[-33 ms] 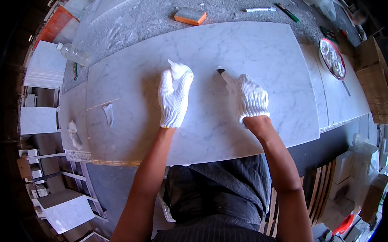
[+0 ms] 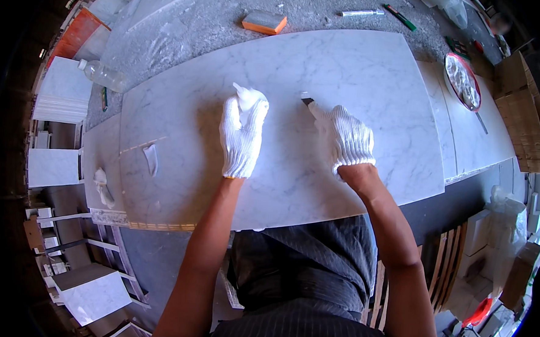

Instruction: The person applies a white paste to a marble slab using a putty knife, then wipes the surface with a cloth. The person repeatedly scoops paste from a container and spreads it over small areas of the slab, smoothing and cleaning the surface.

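Observation:
A large white slab with grey veins [image 2: 187,109] lies flat before me. My left hand [image 2: 242,133], in a white knitted glove, is closed around a crumpled white wad [image 2: 249,98] that looks like tissue or cloth. In my gloved right hand [image 2: 348,136] is a small scraper [image 2: 308,101]; its dark blade points left and rests at the slab's surface. The hand hides the scraper's handle. Just beyond the blade tip shows a small white smear [image 2: 304,94]. A folded white scrap [image 2: 151,160] lies on the slab at left.
Beyond the slab sit an orange-and-grey block [image 2: 265,22], a silver tube-like tool [image 2: 362,13] and a green tool [image 2: 400,18]. A red-rimmed bowl [image 2: 462,83] holds white material at right, by a cardboard box [image 2: 520,114]. A clear bottle [image 2: 104,74] lies at left.
My right hand and the scraper blade have shifted very slightly toward me, so more of the white smear shows. My left hand has stayed almost in place.

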The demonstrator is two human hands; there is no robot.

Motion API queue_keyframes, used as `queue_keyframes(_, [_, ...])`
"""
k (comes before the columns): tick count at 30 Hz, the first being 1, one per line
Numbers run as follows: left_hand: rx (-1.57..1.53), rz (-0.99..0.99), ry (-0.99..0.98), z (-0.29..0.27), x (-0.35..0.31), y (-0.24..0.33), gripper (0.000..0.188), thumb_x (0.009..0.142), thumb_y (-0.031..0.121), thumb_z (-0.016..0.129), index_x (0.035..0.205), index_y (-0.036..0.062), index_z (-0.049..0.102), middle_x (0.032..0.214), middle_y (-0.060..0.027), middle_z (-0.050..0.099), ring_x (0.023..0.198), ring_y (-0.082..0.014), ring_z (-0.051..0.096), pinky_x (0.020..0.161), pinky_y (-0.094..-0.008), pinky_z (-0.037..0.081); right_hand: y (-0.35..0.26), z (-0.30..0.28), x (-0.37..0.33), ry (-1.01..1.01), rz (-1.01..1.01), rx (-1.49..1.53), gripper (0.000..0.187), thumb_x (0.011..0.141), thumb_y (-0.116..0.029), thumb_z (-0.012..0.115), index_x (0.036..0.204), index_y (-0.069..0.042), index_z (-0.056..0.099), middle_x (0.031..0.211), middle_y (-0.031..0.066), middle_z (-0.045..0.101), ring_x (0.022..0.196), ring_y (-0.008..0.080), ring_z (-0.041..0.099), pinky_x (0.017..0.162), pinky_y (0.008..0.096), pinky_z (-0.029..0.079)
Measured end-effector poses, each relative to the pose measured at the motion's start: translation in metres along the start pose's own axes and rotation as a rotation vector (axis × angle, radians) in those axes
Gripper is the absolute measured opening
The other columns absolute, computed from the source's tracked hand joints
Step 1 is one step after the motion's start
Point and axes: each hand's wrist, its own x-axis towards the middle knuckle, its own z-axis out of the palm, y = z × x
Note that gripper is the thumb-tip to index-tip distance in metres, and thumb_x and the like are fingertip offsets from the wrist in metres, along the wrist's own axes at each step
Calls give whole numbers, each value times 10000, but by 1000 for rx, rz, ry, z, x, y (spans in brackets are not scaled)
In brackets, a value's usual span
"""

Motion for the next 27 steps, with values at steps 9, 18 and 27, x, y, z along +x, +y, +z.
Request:
queue_keyframes(9, [-14,7,-13,-3,0,-1,294,909,242,714,1050,20,584,952,-67,632,824,-147,583,757,-325,493,-3,-13,-2,-75,52,79,430,890,-125,535,1316,-167,578,956,199,642,799,362,681,634,449,553])
queue_keyframes(18, [-17,4,-9,0,-1,4,263,916,216,706,1053,24,589,956,-60,631,857,-138,581,780,-312,488,7,-2,-2,-20,-67,103,429,895,-133,538,1320,-175,575,982,199,640,823,359,680,654,440,556])
queue_keyframes(27, [-111,6,-27,-2,-1,3,345,968,173,614,1253,5,515,1178,-95,589,1066,-171,560,949,-332,452,4,-18,-1,-27,-26,84,459,888,-104,543,1342,-173,554,1005,206,637,833,358,681,663,443,557])
